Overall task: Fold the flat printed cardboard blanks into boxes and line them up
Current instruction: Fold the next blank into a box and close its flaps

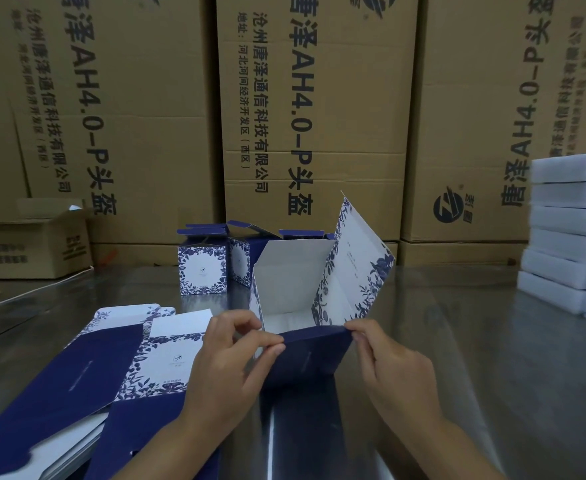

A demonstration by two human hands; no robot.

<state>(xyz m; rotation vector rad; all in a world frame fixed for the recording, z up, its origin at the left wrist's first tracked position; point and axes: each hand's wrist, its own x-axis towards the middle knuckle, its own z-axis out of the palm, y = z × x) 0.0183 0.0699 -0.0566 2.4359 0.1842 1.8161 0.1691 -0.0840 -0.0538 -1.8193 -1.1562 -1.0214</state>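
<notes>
Shiny steel table (pixel 457 341) fills the lower view, and two bare hands meet over its middle. The left hand (pixel 236 355) pinches the near left corner of one half-formed box (pixel 295 289) between thumb and forefinger, its other fingers curled. The right hand (pixel 391 368) pinches the near right corner of the same navy panel in the same way. That box stands on the table between the hands, its mouth up and its white inside showing. One tall flap with blue flower print rises tilted at its right.

Just left of the left hand lies a fanned pile of flat blanks (pixel 111 368), navy and flower-printed; how many are in it cannot be told. Beyond the held box stand finished boxes (pixel 202 268) in a row with top flaps raised: two show plainly, and a third is mostly hidden behind the held box.

At the right edge white slabs (pixel 565 233) are stacked about seven high. A small open carton (pixel 32 247) sits far left, its contents unclear. Three large brown cartons (pixel 319 116) with dark printed lettering wall the back.
</notes>
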